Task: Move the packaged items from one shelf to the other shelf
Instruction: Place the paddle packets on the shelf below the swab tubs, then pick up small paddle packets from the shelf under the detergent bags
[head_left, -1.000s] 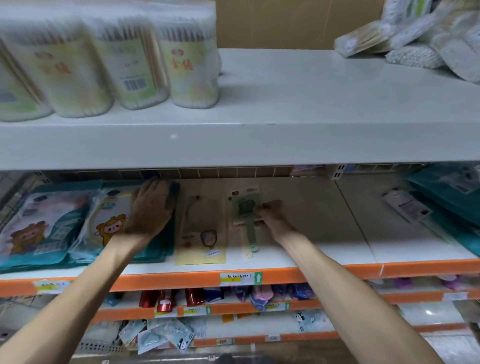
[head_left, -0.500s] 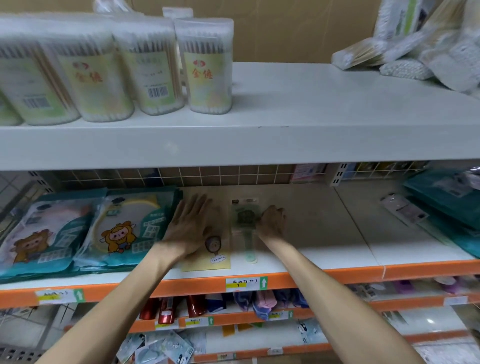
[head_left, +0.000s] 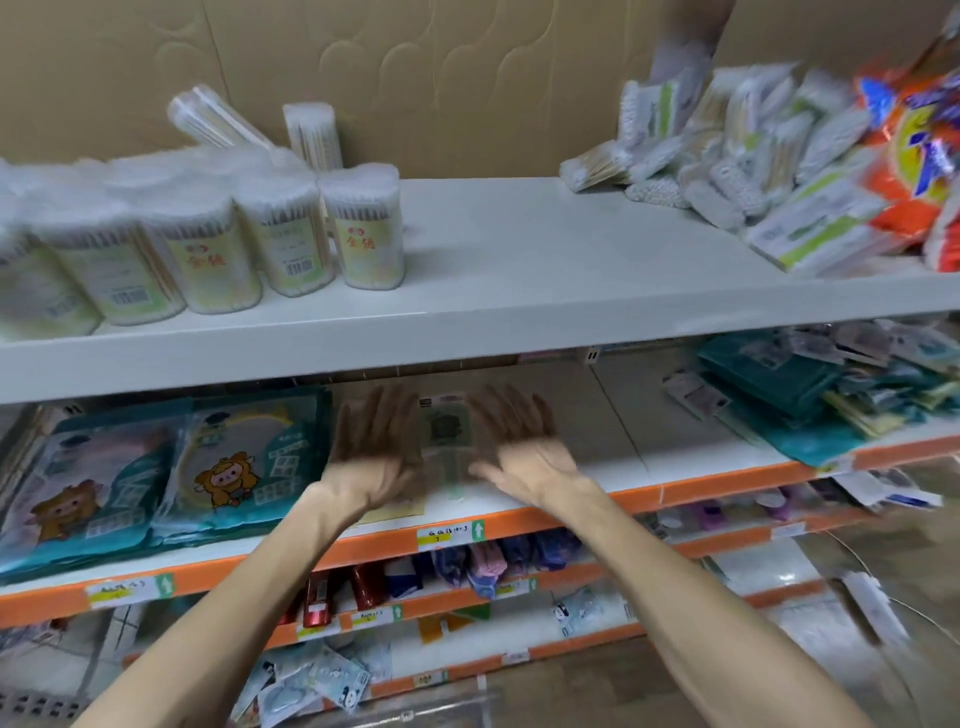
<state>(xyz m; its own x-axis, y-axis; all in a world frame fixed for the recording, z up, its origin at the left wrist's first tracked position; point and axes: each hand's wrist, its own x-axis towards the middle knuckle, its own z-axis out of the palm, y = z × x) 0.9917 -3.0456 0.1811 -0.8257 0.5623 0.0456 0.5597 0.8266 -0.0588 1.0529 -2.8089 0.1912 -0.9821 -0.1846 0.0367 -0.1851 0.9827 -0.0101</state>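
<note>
On the middle shelf (head_left: 618, 441), the green packaged item (head_left: 445, 439) lies flat between the two grips, held by neither. The left grip (head_left: 376, 452) is spread, fingers straight, over a yellow packaged item (head_left: 397, 512). The right grip (head_left: 524, 447) is spread just beside the green one. Blur hides whether either palm touches down.

One head-worn wide-angle view, near, facing forward and slightly down onto shelves (head_left: 519, 270)

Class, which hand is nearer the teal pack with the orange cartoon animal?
Left. Left hand sits just right of the teal pack; right hand farther right, past the green packet.
</note>
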